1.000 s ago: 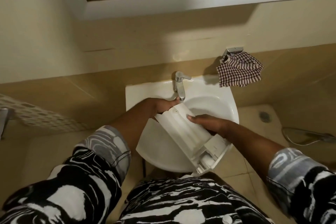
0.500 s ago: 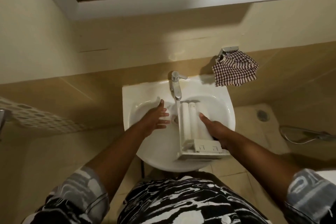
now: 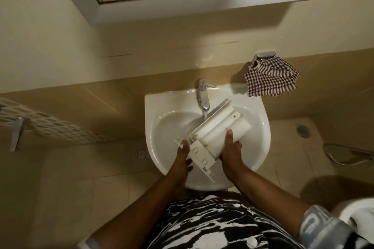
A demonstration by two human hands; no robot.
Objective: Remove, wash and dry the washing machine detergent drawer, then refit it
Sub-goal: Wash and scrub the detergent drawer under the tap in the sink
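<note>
A white rack with holes (image 3: 50, 127) sits by the wall on the far left, and a small round floor drain (image 3: 141, 153) is on the tiles next to the sink. The white sink (image 3: 162, 107) is in the middle. The person's left arm reaches up from below and into the bowl. The left hand (image 3: 183, 157) holds the near end of the detergent drawer (image 3: 214, 133), with its fingers wrapped on the flat front plate. The silver tap (image 3: 203, 95) stands at the back of the sink, and a thin line of water runs down from it, just beside the drawer's far edge. The drawer is white and long. It is held over the bowl on a slant, with its far end pointing up and right, past the tap. The right arm comes in from the lower right. The right hand (image 3: 230, 151) grips the drawer's right side, with the thumb lying flat on top and the other fingers tucked under. A checked cloth (image 3: 271, 81) hangs from a metal hook (image 3: 264, 55) on the wall, just past the sink's right corner. A hose (image 3: 344, 155) lies on the floor at the far right.
</note>
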